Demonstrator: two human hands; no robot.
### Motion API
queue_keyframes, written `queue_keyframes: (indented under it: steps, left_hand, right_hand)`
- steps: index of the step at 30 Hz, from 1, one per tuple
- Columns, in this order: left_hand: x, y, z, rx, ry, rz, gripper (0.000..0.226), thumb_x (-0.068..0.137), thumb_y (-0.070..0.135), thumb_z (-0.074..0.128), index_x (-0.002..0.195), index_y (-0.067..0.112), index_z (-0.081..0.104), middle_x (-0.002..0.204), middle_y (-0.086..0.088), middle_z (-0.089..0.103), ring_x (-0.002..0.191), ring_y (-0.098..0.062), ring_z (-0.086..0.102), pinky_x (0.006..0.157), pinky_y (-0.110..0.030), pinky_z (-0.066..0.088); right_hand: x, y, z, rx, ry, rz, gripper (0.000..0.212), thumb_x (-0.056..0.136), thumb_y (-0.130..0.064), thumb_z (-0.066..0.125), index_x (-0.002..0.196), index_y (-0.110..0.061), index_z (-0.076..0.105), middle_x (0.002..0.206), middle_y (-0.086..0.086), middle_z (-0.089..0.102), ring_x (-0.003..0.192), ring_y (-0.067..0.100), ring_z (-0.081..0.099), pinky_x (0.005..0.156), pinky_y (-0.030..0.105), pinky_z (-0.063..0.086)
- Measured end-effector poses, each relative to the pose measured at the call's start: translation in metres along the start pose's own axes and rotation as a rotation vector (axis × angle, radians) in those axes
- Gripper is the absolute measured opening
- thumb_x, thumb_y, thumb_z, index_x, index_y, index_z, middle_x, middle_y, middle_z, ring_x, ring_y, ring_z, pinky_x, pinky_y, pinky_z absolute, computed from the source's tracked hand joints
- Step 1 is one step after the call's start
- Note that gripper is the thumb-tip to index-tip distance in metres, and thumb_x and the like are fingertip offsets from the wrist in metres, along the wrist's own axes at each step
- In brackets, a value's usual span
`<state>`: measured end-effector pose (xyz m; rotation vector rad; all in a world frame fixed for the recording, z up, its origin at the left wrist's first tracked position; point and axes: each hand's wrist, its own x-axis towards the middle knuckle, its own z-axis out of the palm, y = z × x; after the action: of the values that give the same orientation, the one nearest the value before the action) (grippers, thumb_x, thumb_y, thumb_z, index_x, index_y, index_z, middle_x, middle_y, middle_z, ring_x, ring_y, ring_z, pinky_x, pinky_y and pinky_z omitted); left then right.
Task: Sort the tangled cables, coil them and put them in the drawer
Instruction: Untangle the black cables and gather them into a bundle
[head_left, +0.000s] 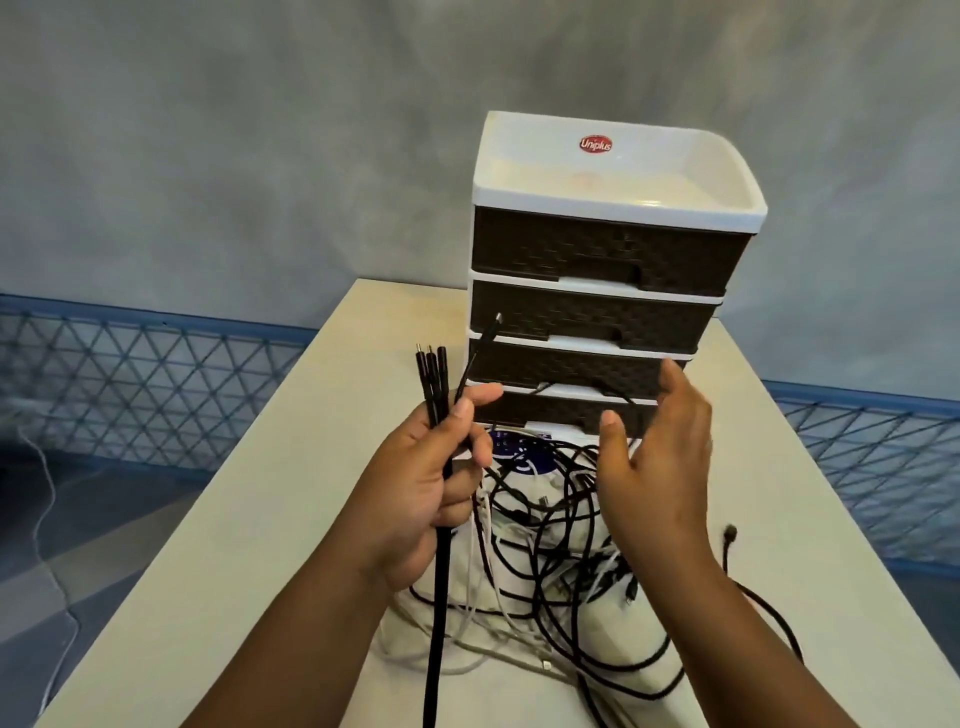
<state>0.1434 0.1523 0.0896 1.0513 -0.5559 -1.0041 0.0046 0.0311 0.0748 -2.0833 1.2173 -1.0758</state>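
Gripping four black plug ends (434, 374) in the left hand (421, 488), right hand (657, 467) open, holding nothing.
Four-drawer unit (597, 291) behind one cable tangle (550, 561) on the desk (249, 545).

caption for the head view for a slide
Left hand grips black cable ends above tangled cables; right hand open by drawer unit.
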Motion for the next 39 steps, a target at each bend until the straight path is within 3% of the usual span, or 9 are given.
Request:
queue_keyframes:
  steps: [3, 7, 10, 17, 23, 27, 32, 35, 39]
  left_hand:
    - [-0.003, -0.003, 0.004, 0.091, -0.044, 0.018, 0.031, 0.1, 0.031, 0.044, 0.124, 0.024, 0.063, 0.068, 0.0, 0.054, 0.045, -0.007, 0.018, 0.04, -0.018, 0.016]
    - [-0.006, -0.005, 0.007, 0.205, -0.101, -0.006, 0.026, 0.1, 0.033, 0.044, 0.114, 0.025, 0.065, 0.071, -0.003, 0.057, 0.045, -0.008, 0.018, 0.041, -0.018, 0.018]
    - [-0.011, -0.002, 0.005, 0.274, -0.161, -0.047, 0.026, 0.102, 0.03, 0.043, 0.106, 0.022, 0.067, 0.078, -0.005, 0.064, 0.045, -0.009, 0.02, 0.041, -0.02, 0.019]
    - [-0.008, 0.008, 0.004, 0.312, -0.102, 0.03, 0.034, 0.09, 0.048, 0.045, 0.092, 0.021, 0.066, 0.083, -0.005, 0.068, 0.048, -0.012, 0.021, 0.044, -0.022, 0.017]
    - [-0.007, 0.009, -0.003, 0.475, -0.056, 0.079, 0.039, 0.092, 0.051, 0.039, 0.074, 0.019, 0.053, 0.063, 0.007, 0.048, 0.055, -0.007, 0.039, 0.055, -0.021, 0.032]
    - [-0.004, 0.019, -0.016, 0.319, 0.055, 0.161, 0.038, 0.099, 0.042, 0.033, 0.076, 0.014, 0.046, 0.057, 0.003, 0.044, 0.072, -0.014, 0.062, 0.09, -0.035, 0.048]
    - [-0.004, 0.018, -0.021, 0.055, 0.044, 0.123, 0.038, 0.102, 0.038, 0.036, 0.073, 0.015, 0.045, 0.055, 0.002, 0.027, 0.047, -0.012, 0.031, 0.06, -0.031, 0.05]
    - [-0.003, 0.009, -0.015, 0.004, 0.045, 0.079, 0.038, 0.102, 0.039, 0.037, 0.073, 0.015, 0.044, 0.055, 0.003, 0.025, 0.046, -0.01, 0.023, 0.05, -0.025, 0.038]
    - [-0.001, 0.008, -0.016, -0.031, 0.102, 0.053, 0.035, 0.091, 0.047, 0.05, 0.072, 0.019, 0.041, 0.056, 0.005, 0.024, 0.045, -0.006, 0.02, 0.041, -0.019, 0.023]
  right_hand:
    - [0.0, -0.023, -0.005, -0.034, 0.061, -0.281, 0.029, 0.096, -0.04, 0.052, 0.121, -0.027, 0.059, 0.121, -0.006, 0.054, 0.115, 0.01, 0.042, 0.096, 0.033, 0.04]
    - [0.015, -0.048, -0.005, 0.006, -0.165, -0.201, 0.041, 0.087, -0.069, 0.042, 0.094, -0.037, 0.067, 0.107, -0.015, 0.057, 0.113, 0.011, 0.045, 0.09, 0.042, 0.045]
    - [0.027, -0.054, -0.009, 0.203, -0.267, -0.111, 0.024, 0.087, -0.055, 0.06, 0.081, -0.033, 0.065, 0.099, -0.011, 0.061, 0.101, 0.01, 0.057, 0.082, 0.034, 0.047]
    - [0.014, -0.057, -0.01, 0.393, -0.545, -0.058, 0.027, 0.092, -0.031, 0.067, 0.073, -0.012, 0.07, 0.086, 0.0, 0.064, 0.084, 0.008, 0.065, 0.082, 0.04, 0.054]
    - [0.02, -0.05, -0.01, 0.32, -0.448, -0.092, 0.012, 0.091, -0.043, 0.062, 0.097, -0.036, 0.07, 0.116, -0.008, 0.058, 0.103, 0.005, 0.058, 0.088, 0.03, 0.051]
    - [0.042, -0.018, -0.02, -0.112, -0.325, 0.016, 0.033, 0.092, -0.043, 0.061, 0.122, -0.029, 0.059, 0.12, -0.003, 0.058, 0.098, 0.011, 0.057, 0.079, 0.029, 0.046]
    - [0.036, 0.004, -0.017, -0.718, -0.696, 0.119, 0.039, 0.09, -0.055, 0.059, 0.115, -0.025, 0.06, 0.103, 0.0, 0.068, 0.091, 0.021, 0.067, 0.079, 0.033, 0.053]
    - [0.029, -0.005, -0.007, -0.863, -0.584, -0.025, 0.046, 0.087, -0.055, 0.063, 0.123, -0.027, 0.055, 0.12, 0.002, 0.057, 0.109, 0.027, 0.058, 0.08, 0.036, 0.044]
    - [0.037, -0.016, -0.002, -0.936, -0.44, -0.328, 0.05, 0.081, -0.041, 0.074, 0.127, -0.036, 0.054, 0.134, -0.002, 0.046, 0.129, 0.027, 0.037, 0.103, 0.053, 0.033]
